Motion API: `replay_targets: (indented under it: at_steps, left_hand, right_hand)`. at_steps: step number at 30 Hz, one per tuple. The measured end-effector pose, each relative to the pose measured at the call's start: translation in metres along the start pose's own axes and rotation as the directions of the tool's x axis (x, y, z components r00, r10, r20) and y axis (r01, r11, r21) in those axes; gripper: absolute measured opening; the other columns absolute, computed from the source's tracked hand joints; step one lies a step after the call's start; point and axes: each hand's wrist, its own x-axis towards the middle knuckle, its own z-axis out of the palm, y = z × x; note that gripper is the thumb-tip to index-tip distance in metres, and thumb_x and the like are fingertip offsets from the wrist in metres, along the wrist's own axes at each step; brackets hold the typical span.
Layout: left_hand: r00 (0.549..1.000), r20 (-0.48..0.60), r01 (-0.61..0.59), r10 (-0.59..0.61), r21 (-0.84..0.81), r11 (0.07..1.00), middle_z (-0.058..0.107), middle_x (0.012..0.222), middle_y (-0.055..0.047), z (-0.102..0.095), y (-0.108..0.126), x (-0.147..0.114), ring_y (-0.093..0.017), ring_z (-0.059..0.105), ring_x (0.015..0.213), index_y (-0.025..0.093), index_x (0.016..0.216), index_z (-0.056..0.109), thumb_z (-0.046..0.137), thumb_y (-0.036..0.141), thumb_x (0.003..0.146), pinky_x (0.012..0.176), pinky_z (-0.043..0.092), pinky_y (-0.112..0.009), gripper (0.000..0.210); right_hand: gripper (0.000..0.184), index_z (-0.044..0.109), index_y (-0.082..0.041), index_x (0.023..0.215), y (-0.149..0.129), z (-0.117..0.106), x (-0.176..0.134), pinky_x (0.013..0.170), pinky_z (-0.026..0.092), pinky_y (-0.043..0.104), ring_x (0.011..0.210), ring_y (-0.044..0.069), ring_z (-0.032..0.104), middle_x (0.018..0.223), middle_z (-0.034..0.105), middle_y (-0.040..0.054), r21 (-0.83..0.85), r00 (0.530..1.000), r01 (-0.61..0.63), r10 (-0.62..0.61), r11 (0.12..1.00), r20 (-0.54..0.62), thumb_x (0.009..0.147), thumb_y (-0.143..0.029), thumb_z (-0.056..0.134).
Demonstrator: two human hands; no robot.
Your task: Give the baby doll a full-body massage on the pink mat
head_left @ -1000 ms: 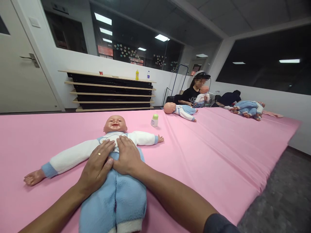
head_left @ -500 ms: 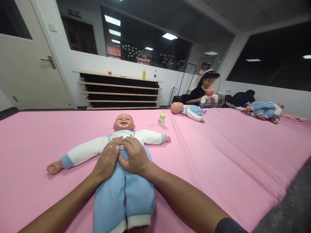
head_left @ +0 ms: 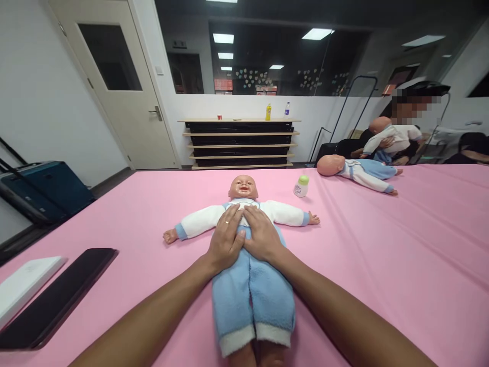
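Left hand (head_left: pixel 226 240) and right hand (head_left: pixel 263 233) lay flat on a baby doll (head_left: pixel 244 280), fingers close-set; light, even pressure seemed best.

I can make out a slim, gold-coloured metal ring (head_left: pixel 226 222) on one finger of the left hand (head_left: pixel 226 239), near the frame's centre. The right hand (head_left: pixel 263 235) is bare, and both slender forearms (head_left: pixel 346 312) show uncovered to the frame's bottom edge.
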Motion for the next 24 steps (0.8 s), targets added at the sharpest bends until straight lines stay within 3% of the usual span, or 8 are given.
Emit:
replay_targets:
  at_steps: [2,5,8,11,16,19,24]
  left_hand:
    - [0.997,0.028,-0.069,0.07,-0.015,0.997,0.045,0.147,-0.014,-0.002,0.002,0.001,-0.025,0.036,0.14,0.016,0.139,0.046,0.041,0.031,0.095,0.117,0.028,-0.051,0.046]
    - [0.982,0.153,-0.106,0.114,-0.064,0.992,0.059,0.134,-0.012,-0.003,0.002,0.004,-0.023,0.049,0.13,0.018,0.127,0.059,0.042,0.033,0.095,0.116,0.031,-0.048,0.039]
    - [0.975,0.22,0.018,0.0,-0.081,0.997,0.055,0.14,-0.008,0.0,-0.001,0.006,-0.022,0.044,0.135,0.021,0.131,0.057,0.037,0.034,0.098,0.118,0.027,-0.048,0.041]
    - [0.973,0.176,0.168,-0.148,-0.106,0.98,0.048,0.147,-0.005,0.005,-0.006,0.008,-0.019,0.034,0.142,0.021,0.14,0.048,0.028,0.035,0.101,0.121,0.022,-0.048,0.046]
    - [0.956,0.12,0.283,-0.268,-0.139,0.949,0.042,0.151,-0.004,0.012,-0.013,0.005,-0.017,0.031,0.144,0.022,0.142,0.046,0.02,0.037,0.103,0.122,0.021,-0.047,0.05]
    - [0.964,0.1,0.256,-0.248,-0.078,0.964,0.035,0.155,-0.007,0.012,-0.011,0.002,-0.019,0.026,0.146,0.018,0.147,0.037,0.023,0.038,0.102,0.122,0.021,-0.049,0.051]
    - [0.994,0.072,0.075,-0.076,0.013,0.997,0.029,0.157,-0.01,0.005,-0.003,-0.001,-0.024,0.021,0.147,0.019,0.15,0.031,0.033,0.033,0.1,0.12,0.021,-0.054,0.053]
  right_hand:
    - [0.072,0.039,-0.009,0.146,0.004,0.003,-0.002,0.119,0.021,0.051,0.143,0.031,0.028,0.152,0.034,0.0165,-0.033,0.998,-0.059,0.059,0.998,0.021,0.078,-0.029,0.056]
    - [0.075,0.035,-0.002,0.146,0.008,0.008,-0.004,0.119,0.022,0.052,0.143,0.032,0.027,0.153,0.031,0.02,-0.054,0.997,-0.075,0.075,0.996,-0.005,0.078,-0.027,0.053]
    - [0.073,0.039,-0.001,0.142,0.006,0.008,-0.004,0.117,0.028,0.051,0.139,0.032,0.035,0.146,0.041,0.0215,-0.029,0.991,0.015,-0.018,0.999,-0.131,0.075,-0.025,0.055]
    - [0.056,0.051,-0.009,0.131,-0.002,0.003,-0.004,0.112,0.036,0.049,0.127,0.029,0.047,0.133,0.054,0.0174,0.017,0.961,0.143,-0.135,0.99,-0.243,0.077,-0.022,0.057]
    - [0.029,0.06,-0.016,0.114,-0.01,-0.004,-0.004,0.103,0.044,0.046,0.113,0.026,0.055,0.117,0.063,0.0122,0.101,0.945,0.271,-0.244,0.957,-0.218,0.086,-0.02,0.054]
    - [0.027,0.062,-0.017,0.111,-0.009,-0.003,-0.002,0.101,0.045,0.042,0.11,0.023,0.057,0.113,0.064,0.0098,0.148,0.959,0.263,-0.243,0.953,-0.144,0.085,-0.018,0.053]
    - [0.05,0.055,-0.016,0.127,-0.004,0.001,0.002,0.111,0.038,0.045,0.122,0.026,0.051,0.128,0.058,0.0118,0.128,0.985,0.15,-0.137,0.98,-0.106,0.077,-0.019,0.055]
